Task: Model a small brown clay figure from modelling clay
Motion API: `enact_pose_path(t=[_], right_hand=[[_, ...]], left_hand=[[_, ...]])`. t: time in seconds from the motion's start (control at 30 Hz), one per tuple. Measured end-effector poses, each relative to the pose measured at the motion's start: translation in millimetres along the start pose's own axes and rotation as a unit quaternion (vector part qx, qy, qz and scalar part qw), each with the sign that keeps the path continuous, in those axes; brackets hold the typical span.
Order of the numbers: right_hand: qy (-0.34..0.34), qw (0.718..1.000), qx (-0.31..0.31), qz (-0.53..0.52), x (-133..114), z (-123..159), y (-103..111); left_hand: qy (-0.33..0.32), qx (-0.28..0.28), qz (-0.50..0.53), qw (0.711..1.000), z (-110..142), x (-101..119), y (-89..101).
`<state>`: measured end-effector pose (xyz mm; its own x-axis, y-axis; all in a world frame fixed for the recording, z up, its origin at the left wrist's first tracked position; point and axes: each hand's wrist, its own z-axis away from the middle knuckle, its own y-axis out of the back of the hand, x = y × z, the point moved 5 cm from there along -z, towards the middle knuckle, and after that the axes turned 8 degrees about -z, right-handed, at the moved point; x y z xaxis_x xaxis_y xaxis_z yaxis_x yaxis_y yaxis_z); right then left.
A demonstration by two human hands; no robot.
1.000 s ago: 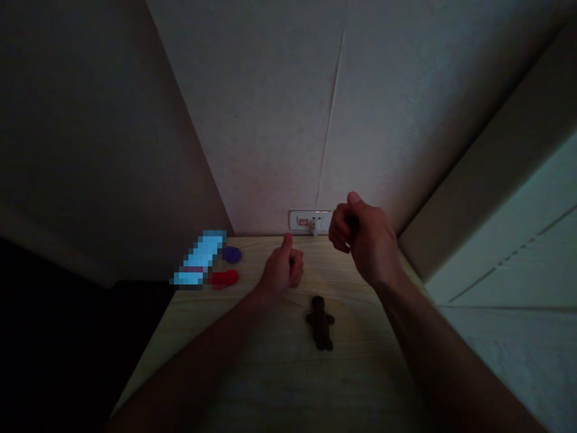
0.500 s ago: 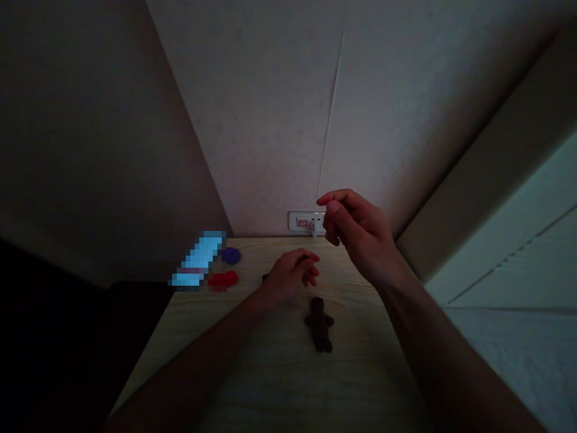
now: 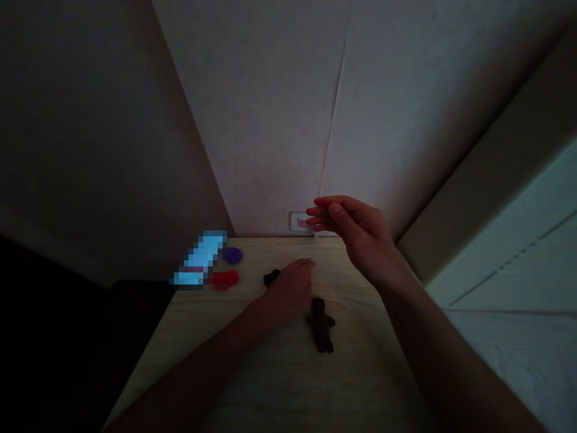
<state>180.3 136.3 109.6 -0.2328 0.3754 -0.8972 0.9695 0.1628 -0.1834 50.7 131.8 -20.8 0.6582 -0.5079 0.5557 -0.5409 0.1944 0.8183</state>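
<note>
A dark brown figure (image 3: 320, 325), shaped like a small person with a round head, stubby arms and legs, lies on the light wooden tabletop (image 3: 270, 379). Just above and left of it is my left hand (image 3: 291, 288), its back toward me and its fingers curled together; whatever they may hold is hidden. A black lump (image 3: 271, 277) shows partly from behind that hand. My right hand (image 3: 356, 231) is raised over the table's far right part, fingers stretched out and apart, with nothing in it.
At the table's left edge lies a pixelated bright phone-like shape (image 3: 201, 258). Beside it are a purple lump (image 3: 232, 255) and a red lump (image 3: 224, 279). A wall socket (image 3: 297, 221) sits behind the table, partly covered by my right hand. A pale cabinet (image 3: 509, 240) stands at right.
My left hand has turned and its fingers have drawn in, uncovering more of the black lump. My right hand's curled fingers have straightened out to the left, in front of the socket.
</note>
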Motion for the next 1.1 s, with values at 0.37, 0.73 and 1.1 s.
enact_pose_path(t=[0.37, 0.73, 1.1], right_hand=[[0.021, 0.995, -0.012, 0.093, -5, 2, -5], [0.153, 0.976, -0.032, 0.148, -17, 17, -20], [0.194, 0.931, -0.197, 0.237, -21, 45, -67]], left_hand=[[-0.017, 0.012, 0.02, 1.0, 4, 9, -3.2], [0.09, 0.129, 0.638, 0.754, -18, 60, 100.4], [0.094, 0.131, 0.707, 0.688, -38, 87, 90.7]])
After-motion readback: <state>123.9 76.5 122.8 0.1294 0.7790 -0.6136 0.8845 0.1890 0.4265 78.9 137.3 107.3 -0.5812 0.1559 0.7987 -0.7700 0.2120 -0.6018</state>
